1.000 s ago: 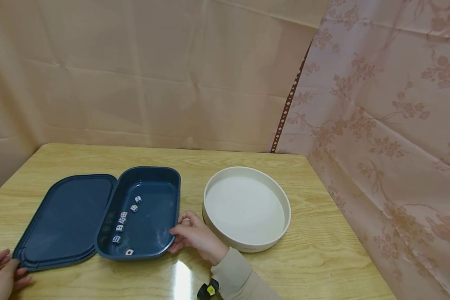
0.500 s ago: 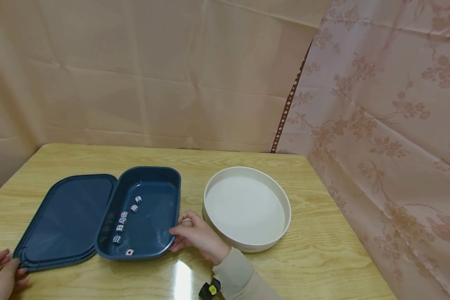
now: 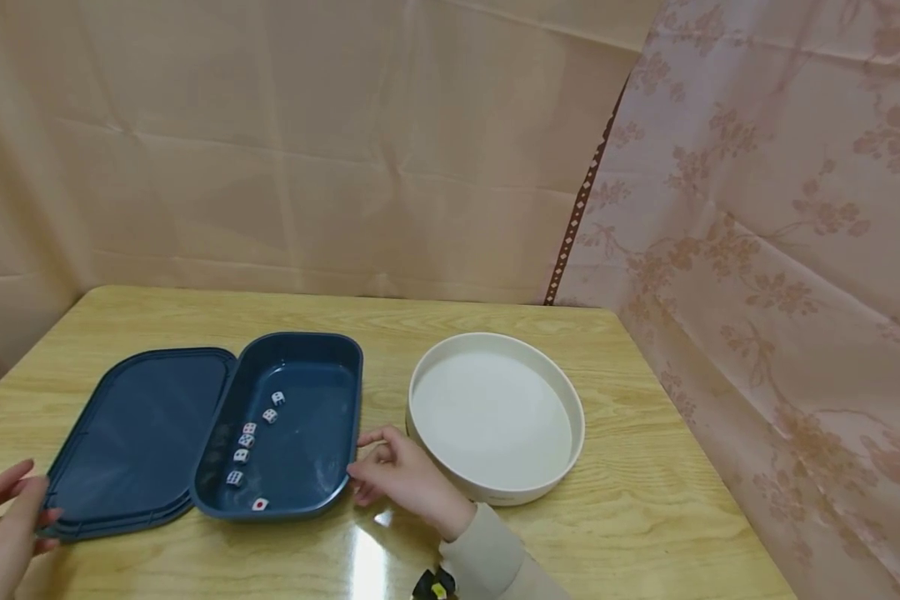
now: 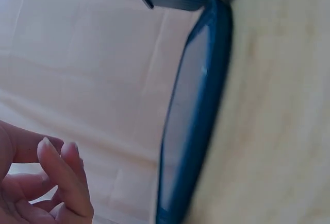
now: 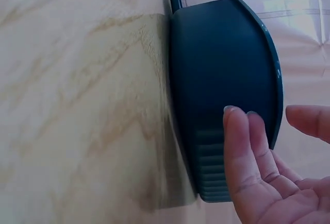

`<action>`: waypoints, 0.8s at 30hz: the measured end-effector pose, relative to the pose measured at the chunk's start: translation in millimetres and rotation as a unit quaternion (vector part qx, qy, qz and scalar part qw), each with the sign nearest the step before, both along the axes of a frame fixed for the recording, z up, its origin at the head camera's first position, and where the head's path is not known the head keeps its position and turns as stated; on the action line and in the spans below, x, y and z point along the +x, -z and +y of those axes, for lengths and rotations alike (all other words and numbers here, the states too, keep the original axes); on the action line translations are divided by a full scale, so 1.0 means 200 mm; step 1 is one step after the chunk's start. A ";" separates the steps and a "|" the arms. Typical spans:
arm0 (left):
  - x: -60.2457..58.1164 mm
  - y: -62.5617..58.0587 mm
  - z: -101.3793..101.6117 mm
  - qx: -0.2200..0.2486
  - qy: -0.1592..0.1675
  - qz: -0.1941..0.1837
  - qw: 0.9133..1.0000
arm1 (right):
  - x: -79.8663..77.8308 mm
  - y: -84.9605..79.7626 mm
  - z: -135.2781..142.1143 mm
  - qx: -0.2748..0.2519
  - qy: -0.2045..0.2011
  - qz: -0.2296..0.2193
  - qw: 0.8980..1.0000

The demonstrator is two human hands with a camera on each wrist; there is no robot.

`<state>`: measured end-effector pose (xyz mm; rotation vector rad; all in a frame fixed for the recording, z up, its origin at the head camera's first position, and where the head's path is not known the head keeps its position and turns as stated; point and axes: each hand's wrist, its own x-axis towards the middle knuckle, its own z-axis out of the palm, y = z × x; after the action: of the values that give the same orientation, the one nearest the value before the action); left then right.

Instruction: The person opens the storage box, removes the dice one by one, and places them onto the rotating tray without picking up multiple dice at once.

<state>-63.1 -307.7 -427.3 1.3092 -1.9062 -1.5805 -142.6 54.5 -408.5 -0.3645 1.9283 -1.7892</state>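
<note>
A dark blue rectangular box (image 3: 307, 442) stands on the table, with several white dice (image 3: 241, 455) lying mostly along its left side. Flat to its left is a matching blue lid (image 3: 138, 433). My left hand (image 3: 3, 525) is beside the lid's near left corner, fingers loosely extended; the left wrist view shows a gap between those fingers and the lid (image 4: 203, 95). By the box's right wall is my right hand (image 3: 412, 483). In the right wrist view its fingers (image 5: 238, 141) reach along the outside of the box (image 5: 221, 64), the thumb standing apart from the rim.
A round white shallow dish (image 3: 495, 425) stands right of the box, just behind my right hand. The wood-grain table (image 3: 645, 517) ends at a beige curtain (image 3: 330, 167) at the back and a floral cloth (image 3: 795, 275) on the right.
My left hand has let go of the lid's corner and lifted slightly. My right hand has loosened from the box's rim and shifted a little right. The box and dice stay put.
</note>
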 end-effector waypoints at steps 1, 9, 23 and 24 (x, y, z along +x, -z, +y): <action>-0.01 0.01 -0.01 0.005 0.002 0.018 1.000 | 0.00 -0.01 0.01 0.012 0.001 0.009 1.000; -0.09 -0.05 0.00 -0.077 0.103 0.027 0.991 | 0.01 -0.08 0.06 0.046 -0.011 0.066 0.997; -0.10 -0.36 0.26 -0.243 0.247 0.038 0.937 | 0.01 -0.23 0.21 0.035 0.008 0.133 0.991; -0.11 -0.37 0.27 -0.252 0.254 0.043 0.933 | 0.01 -0.24 0.23 0.037 0.015 0.138 0.990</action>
<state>-84.7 -254.1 -354.2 0.5503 -2.4980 -1.1766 -140.8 99.7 -361.0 -0.5874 2.1917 -1.7558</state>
